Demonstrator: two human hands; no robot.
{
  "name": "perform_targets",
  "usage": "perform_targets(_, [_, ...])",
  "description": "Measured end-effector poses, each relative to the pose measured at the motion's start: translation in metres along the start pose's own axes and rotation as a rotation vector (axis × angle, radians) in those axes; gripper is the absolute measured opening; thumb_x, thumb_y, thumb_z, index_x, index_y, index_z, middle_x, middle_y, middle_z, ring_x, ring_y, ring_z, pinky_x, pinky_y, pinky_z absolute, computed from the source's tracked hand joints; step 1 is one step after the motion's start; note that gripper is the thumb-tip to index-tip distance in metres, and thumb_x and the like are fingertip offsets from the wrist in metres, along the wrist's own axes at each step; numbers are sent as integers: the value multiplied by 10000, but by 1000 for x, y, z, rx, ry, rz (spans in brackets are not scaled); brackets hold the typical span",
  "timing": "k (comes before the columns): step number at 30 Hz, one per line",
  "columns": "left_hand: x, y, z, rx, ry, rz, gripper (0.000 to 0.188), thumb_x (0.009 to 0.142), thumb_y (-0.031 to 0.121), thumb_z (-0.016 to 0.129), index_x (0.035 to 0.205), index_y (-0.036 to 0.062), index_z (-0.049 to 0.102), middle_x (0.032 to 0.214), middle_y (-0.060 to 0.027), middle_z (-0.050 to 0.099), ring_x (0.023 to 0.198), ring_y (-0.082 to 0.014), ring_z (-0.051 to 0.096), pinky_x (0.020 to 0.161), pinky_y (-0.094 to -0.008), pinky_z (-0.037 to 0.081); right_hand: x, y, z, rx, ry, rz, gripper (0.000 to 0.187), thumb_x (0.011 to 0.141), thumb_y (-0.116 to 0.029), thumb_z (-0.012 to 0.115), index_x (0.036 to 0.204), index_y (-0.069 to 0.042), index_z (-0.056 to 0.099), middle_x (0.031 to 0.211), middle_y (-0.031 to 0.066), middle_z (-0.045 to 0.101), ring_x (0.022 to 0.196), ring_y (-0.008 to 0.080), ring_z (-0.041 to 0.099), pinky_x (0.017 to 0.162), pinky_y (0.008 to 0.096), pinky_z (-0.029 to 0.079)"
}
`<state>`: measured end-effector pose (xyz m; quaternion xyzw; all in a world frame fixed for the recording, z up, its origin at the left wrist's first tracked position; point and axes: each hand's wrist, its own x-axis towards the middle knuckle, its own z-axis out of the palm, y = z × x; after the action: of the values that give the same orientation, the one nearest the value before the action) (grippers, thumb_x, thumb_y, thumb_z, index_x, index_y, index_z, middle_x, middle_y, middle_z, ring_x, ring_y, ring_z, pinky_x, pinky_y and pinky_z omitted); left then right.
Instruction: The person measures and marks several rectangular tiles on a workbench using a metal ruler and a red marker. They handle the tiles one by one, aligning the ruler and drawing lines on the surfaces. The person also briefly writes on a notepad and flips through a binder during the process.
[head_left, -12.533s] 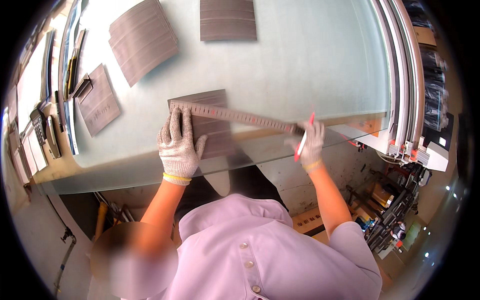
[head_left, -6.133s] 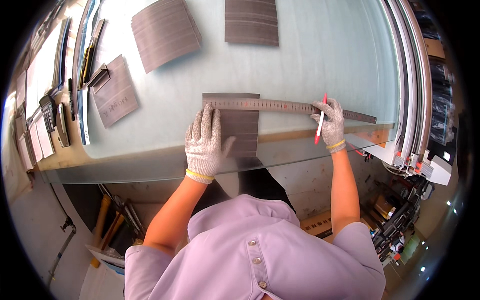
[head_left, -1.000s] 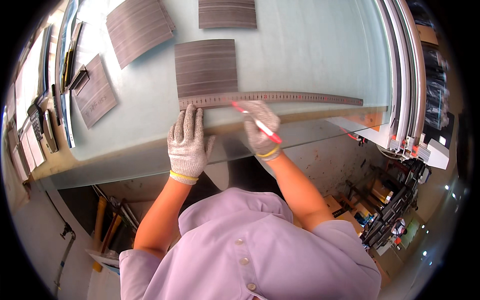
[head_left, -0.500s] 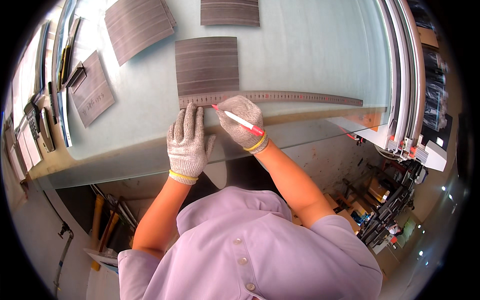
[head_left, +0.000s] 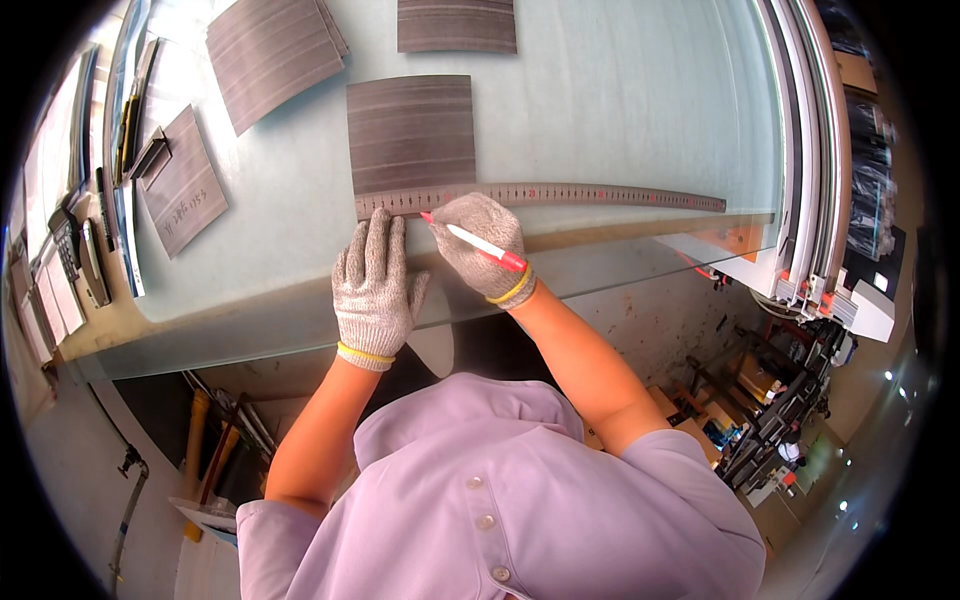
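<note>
A long steel ruler lies left to right along the near edge of a grey-brown streaked square sheet. My left hand, in a knitted grey glove, rests flat with its fingers stretched out and its fingertips at the ruler's left part. In my gloved right hand is a white pen with red ends. Its red tip points left, close to the ruler's near edge. The fingers gripping the pen are partly hidden under the hand.
All this lies on a glass-topped table. More streaked sheets are stacked at the far left, and another sheet lies beyond the square. A sheet with handwriting, knives and a calculator sit left. A machine rail runs along the right.
</note>
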<state>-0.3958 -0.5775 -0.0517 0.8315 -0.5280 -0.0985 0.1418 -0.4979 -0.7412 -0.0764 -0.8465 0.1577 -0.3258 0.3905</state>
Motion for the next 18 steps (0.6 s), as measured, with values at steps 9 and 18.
perform_targets(9, [-1,0,0,-2,-4,-5,767,871,307,765,1522,16,481,1587,-207,453,1413,-416,468,1149,-534,379,2,-1,0,42,27,26,143,813,-18,786,893,-41,670,850,112,681,790,336,670,742,435,561])
perform_targets(18, [2,3,-4,-4,17,3,759,878,294,751,1535,30,479,1573,-208,460,1399,-414,469,1158,-533,371,-21,6,-36,-75,299,136,166,873,-8,761,1030,-28,711,885,105,717,786,320,693,741,412,574])
